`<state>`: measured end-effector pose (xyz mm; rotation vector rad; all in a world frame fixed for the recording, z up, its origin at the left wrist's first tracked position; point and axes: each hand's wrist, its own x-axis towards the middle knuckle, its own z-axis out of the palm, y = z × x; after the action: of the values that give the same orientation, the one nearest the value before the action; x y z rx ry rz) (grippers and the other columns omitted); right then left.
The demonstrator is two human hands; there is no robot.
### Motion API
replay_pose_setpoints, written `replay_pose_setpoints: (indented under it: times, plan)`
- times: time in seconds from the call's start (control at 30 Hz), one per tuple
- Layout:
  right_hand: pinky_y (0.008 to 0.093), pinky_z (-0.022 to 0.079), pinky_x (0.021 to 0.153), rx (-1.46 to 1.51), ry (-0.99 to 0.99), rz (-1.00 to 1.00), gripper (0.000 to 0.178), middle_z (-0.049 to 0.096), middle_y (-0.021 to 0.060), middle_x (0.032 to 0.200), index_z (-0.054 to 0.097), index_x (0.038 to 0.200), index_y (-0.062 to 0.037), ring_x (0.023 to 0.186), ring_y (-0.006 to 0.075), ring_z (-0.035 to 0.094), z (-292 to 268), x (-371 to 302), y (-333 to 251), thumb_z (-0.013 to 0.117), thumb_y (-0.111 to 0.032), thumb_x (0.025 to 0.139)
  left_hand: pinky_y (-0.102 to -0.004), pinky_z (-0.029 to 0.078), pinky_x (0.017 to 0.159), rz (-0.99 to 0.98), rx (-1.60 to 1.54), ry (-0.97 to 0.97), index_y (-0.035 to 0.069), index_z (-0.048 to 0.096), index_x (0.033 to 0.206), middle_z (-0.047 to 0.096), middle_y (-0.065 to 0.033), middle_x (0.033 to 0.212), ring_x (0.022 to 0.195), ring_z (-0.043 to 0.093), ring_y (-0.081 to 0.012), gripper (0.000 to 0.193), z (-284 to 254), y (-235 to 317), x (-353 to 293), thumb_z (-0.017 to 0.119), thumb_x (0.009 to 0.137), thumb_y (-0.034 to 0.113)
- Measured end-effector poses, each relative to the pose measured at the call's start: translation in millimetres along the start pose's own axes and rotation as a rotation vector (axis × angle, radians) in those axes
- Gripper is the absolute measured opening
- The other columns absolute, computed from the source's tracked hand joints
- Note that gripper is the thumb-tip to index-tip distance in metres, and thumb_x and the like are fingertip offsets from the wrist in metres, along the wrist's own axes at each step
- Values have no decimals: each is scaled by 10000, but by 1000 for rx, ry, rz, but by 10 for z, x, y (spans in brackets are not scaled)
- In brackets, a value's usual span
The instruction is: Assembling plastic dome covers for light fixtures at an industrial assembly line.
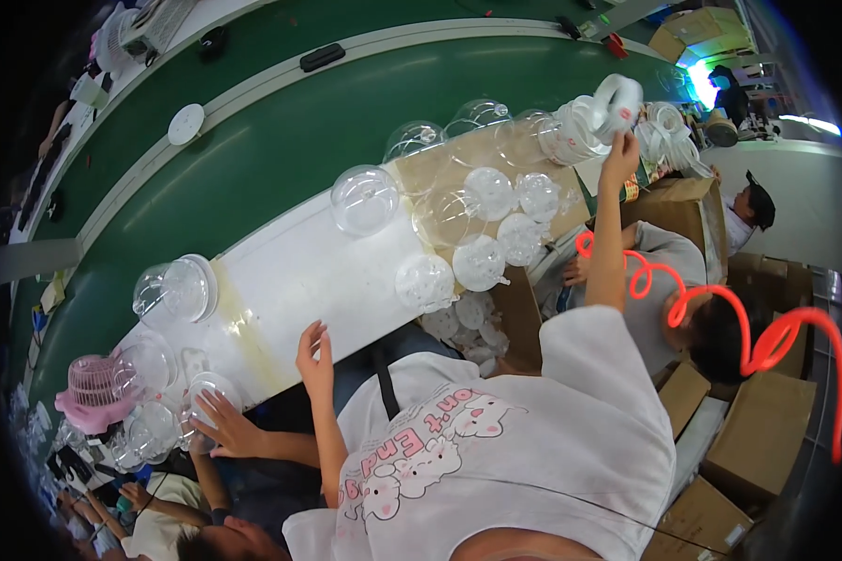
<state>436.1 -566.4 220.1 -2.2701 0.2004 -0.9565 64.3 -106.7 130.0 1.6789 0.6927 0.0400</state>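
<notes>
My right hand (620, 159) reaches to the far right end of the table and pinches a white plastic ring-shaped part (631, 93) with a small red mark. Below that part, a stack of similar white round parts (571, 131) stands beside clear plastic domes (477, 120). My left hand (315, 358) is raised at the near edge of the white tabletop (318, 271), fingers stretched and nothing in them. Several small clear round pieces (479, 263) lie on a brown cardboard sheet (571, 208) between my hands. One larger clear dome (365, 200) sits alone on the white surface.
At the left, a co-worker's hand (220, 423) rests by clear domes near a pink cage-like part (96, 383). A green conveyor belt (271, 140) runs behind the table. Cardboard boxes (758, 435) and a seated person (669, 271) are at my right; a red coiled hose (767, 351) hangs there.
</notes>
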Motion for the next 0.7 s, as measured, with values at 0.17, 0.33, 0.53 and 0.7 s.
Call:
replay_pose_setpoints:
  times: [0.17, 0.33, 0.53, 0.7]
  plan:
    - [298, 451, 861, 1169, -357, 544, 187, 565, 70, 996, 510, 1054, -2, 959, 159, 558, -294, -1803, -1939, 518, -105, 898, -372, 481, 830, -180, -705, -411, 57, 326, 1330, 510, -168, 1193, 1057, 542, -269, 517, 219, 925, -24, 461, 924, 349]
    - [280, 437, 856, 1162, -1148, 798, 229, 563, 64, 1014, 485, 1099, 5, 985, 112, 530, -439, -3289, -2699, 524, -90, 894, -326, 483, 775, -315, -1228, -149, 34, 357, 1251, 543, -102, 956, 905, 556, -200, 450, 168, 917, 30, 507, 889, 255]
    - [371, 415, 884, 114, -1316, -484, 397, 564, 104, 1088, 546, 1086, -89, 1044, 270, 529, -434, -2906, -2162, 677, -173, 721, -201, 430, 605, -359, -927, 215, 13, 476, 1147, 482, 15, 731, 648, 471, -53, 332, -317, -221, 174, 563, 831, 63]
    - [374, 464, 757, -223, -1435, -461, 395, 603, 101, 967, 536, 1086, -105, 911, 287, 585, -389, -3022, -1318, 656, -143, 712, -324, 380, 928, -331, -561, 289, -11, 352, 1290, 425, -168, 1247, 1141, 438, -235, 609, -256, -1008, 432, 663, 804, 183]
